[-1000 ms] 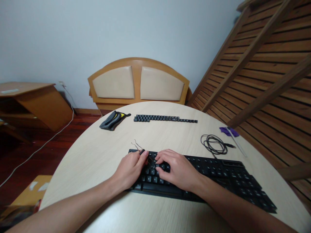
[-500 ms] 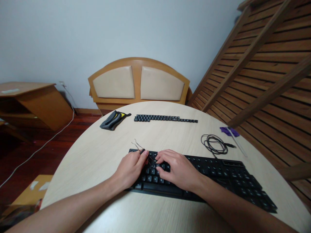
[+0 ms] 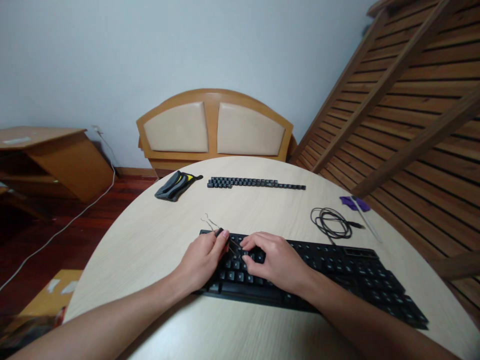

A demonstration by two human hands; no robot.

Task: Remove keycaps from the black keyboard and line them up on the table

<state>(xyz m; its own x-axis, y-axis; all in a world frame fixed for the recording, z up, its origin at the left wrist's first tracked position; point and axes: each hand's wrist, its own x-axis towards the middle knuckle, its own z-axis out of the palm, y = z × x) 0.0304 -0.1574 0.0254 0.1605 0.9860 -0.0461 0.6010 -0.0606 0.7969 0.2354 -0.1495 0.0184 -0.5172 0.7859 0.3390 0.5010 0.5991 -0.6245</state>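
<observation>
A wire keycap puller (image 3: pixel 219 232) with a short black handle sits in my left hand (image 3: pixel 203 259), pinched under the thumb. Two of its thin wires stick out past the far side of the hand, and the others reach down to the letter keys. The black keyboard (image 3: pixel 255 296) lies under both hands, slightly turned. My right hand (image 3: pixel 280 262) rests over its middle keys, fingers curved, with thumb and index finger apart near the wire ends. I cannot make out anything between them. Beyond the keyboard, several loose black keycaps (image 3: pixel 247 182) stand in rows.
On the round table (image 3: pixel 150 270) a grey-and-black pouch (image 3: pixel 175 187) with yellow lies at the far left. The coiled cable (image 3: pixel 332 223) lies behind the keyboard's right part. Further right are a purple cloth (image 3: pixel 348 202) and a thin white stick (image 3: pixel 367 221).
The keycap puller has tilted slightly in my left hand, its outer wires shifting a little left. My right thumb and index finger have moved slightly right.
</observation>
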